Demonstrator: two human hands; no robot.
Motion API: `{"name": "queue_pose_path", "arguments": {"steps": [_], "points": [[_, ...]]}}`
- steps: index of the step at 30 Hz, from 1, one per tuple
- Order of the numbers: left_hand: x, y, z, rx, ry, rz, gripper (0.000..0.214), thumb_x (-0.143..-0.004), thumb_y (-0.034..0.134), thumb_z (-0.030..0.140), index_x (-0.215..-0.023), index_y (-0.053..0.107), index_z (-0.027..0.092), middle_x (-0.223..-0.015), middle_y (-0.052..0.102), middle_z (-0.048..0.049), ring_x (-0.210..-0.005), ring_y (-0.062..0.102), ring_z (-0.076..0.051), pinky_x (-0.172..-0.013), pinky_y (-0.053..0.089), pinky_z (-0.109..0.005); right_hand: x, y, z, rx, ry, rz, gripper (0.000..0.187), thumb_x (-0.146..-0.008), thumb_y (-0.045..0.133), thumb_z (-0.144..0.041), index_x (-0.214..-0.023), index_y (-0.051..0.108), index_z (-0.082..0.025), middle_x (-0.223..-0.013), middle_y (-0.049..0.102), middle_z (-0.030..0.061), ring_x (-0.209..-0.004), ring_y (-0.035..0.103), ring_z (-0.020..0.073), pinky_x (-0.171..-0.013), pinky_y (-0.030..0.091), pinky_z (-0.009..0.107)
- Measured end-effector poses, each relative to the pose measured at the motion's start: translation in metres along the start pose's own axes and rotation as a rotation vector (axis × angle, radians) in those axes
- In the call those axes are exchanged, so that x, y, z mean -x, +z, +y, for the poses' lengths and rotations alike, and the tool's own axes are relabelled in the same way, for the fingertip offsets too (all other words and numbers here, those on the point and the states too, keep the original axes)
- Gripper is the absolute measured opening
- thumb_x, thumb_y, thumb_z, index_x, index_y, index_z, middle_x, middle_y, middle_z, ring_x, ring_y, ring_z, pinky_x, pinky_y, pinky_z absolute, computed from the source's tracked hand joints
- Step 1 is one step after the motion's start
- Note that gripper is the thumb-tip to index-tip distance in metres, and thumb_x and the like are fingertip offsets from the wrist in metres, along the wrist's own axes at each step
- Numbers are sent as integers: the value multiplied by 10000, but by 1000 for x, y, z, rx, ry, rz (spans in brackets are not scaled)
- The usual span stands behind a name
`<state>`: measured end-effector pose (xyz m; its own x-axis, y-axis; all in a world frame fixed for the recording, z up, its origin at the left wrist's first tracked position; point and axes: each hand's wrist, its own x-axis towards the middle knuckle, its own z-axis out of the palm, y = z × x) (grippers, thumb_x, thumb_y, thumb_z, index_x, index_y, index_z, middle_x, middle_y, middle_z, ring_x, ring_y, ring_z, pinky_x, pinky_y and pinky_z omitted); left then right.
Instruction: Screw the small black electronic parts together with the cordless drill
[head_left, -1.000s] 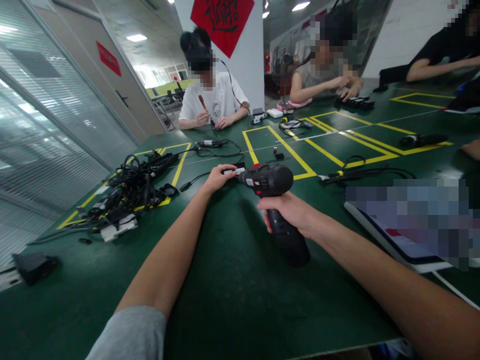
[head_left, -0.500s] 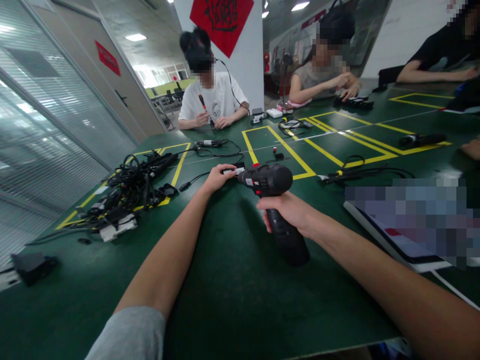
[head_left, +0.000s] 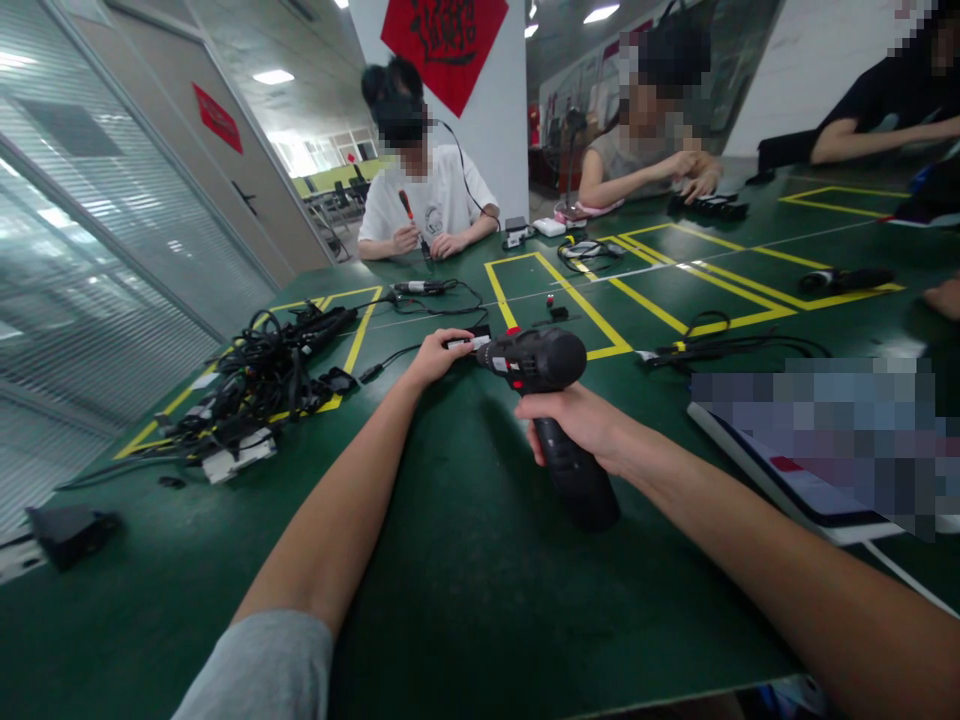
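Observation:
My right hand [head_left: 570, 420] is wrapped round the grip of a black cordless drill [head_left: 536, 358] with small red parts. The drill lies level, its chuck pointing left. Its tip meets or nearly meets a small black box with a white label [head_left: 466, 344]; whether they touch, I cannot tell. That box, which looks like a power adapter, is held against the table by the fingers of my left hand [head_left: 437, 357]. My hand partly hides it. A black cable with a plug [head_left: 371, 373] runs from near it to the left.
A tangled heap of black cables and adapters [head_left: 262, 370] fills a yellow-taped area on the left. Small dark pieces [head_left: 559, 313] lie beyond the drill. At right are coiled cables [head_left: 720, 345] and a tablet-like device [head_left: 757, 460]. Co-workers sit across the green table [head_left: 450, 580], one holding a screwdriver [head_left: 406, 206].
My hands, the drill and the labelled box keep nearly the same place. At the far right, a co-worker's arm has shifted slightly to the right.

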<state>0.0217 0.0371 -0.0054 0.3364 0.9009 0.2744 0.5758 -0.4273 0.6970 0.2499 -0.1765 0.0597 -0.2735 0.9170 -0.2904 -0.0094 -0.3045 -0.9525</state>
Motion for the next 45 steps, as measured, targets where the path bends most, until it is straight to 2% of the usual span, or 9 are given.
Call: {"name": "queue_pose_path", "arguments": {"steps": [45], "points": [[-1,0,1,17,4,6,376,-775,658,462,-1046,744,216,-1153,700,-66,-1120,581,-266,-1068,398,-396,-1,1,0,0,-16,5,132,-717,624,-239,-614,590,-164,-508,607,47,-426,562,159,-445,428,278]]}}
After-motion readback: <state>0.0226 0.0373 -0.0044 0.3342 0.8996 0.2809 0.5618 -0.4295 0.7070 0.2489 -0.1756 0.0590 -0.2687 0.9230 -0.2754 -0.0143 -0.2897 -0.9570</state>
